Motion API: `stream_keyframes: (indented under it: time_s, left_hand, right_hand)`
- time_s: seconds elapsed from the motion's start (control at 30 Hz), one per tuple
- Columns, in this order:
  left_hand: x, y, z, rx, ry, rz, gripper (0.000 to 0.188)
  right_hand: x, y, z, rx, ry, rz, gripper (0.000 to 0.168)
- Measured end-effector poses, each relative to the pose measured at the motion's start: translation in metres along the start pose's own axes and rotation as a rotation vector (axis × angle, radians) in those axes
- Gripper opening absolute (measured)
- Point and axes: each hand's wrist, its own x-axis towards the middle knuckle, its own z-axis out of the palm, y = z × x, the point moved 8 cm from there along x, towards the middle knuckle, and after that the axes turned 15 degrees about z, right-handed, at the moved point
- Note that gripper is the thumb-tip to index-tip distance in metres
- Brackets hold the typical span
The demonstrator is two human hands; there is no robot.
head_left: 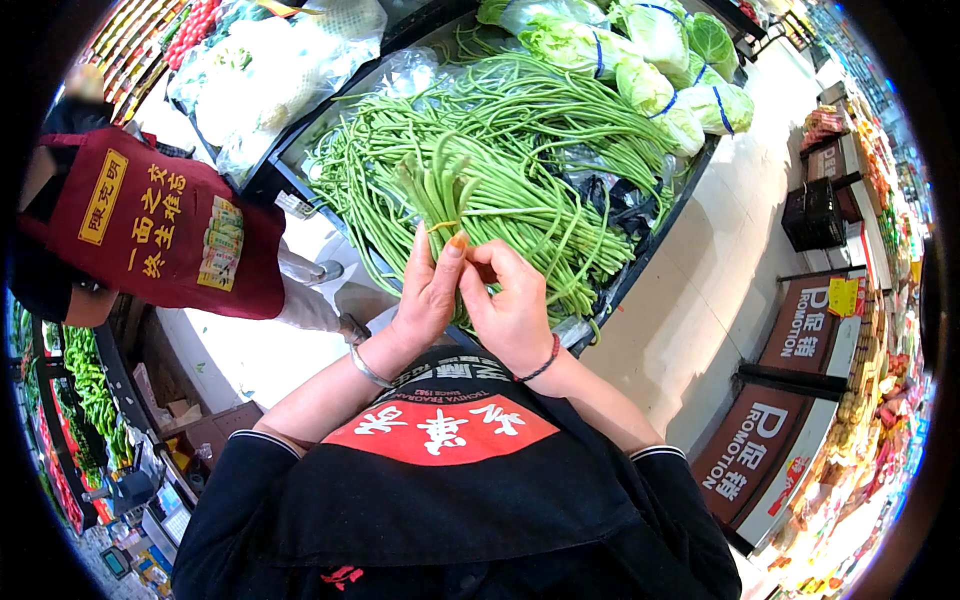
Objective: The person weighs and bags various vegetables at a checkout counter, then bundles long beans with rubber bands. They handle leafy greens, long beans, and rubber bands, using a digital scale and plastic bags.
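Observation:
My left hand (429,294) is closed around a small bundle of yardlong beans (433,187), whose ends stick up above the thumb. A yellow rubber band (444,226) circles the bundle just over the fingers. Something orange shows at the left thumb's tip. My right hand (508,294) presses in from the side, its thumb and curled fingers meeting the left thumb below the band. What lies between those right fingertips is hidden. Directly beneath both hands spreads a large heap of loose yardlong beans (517,157) in a dark-edged display bin (679,196).
Napa cabbages (646,52) with blue bands lie at the bin's far end. Plastic-wrapped cauliflower (262,90) is at the upper left. A person in a maroon apron (161,225) stands close on the left. Brown promotion stands (750,442) and a black basket (812,216) line the right side.

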Motion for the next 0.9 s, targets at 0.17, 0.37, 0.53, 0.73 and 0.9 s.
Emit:
stream_keyframes:
  time_s: [0.17, 0.37, 0.53, 0.73, 0.9]
  left_hand:
    - [0.018, 0.018, -0.018, 0.058, 0.198, -0.026, 0.023]
    - [0.117, 0.104, -0.041, -0.148, 0.212, 0.190, 0.015]
    - [0.190, 0.238, -0.057, 0.020, 0.372, 0.679, 0.020]
    - [0.214, 0.255, -0.039, -0.160, -0.023, 0.755, 0.015]
    - [0.150, 0.097, -0.017, 0.080, -0.085, 0.355, 0.006]
  right_hand:
    - [-0.002, -0.032, -0.004, -0.112, 0.062, -0.214, 0.040]
    - [0.002, 0.015, -0.005, -0.515, 0.106, -0.268, 0.047]
    - [0.028, 0.082, -0.077, -0.573, 0.494, -0.108, 0.033]
    - [0.078, 0.154, -0.124, -0.797, 0.440, 0.560, 0.039]
    - [0.088, 0.194, -0.145, -0.580, 0.457, 0.608, 0.036]
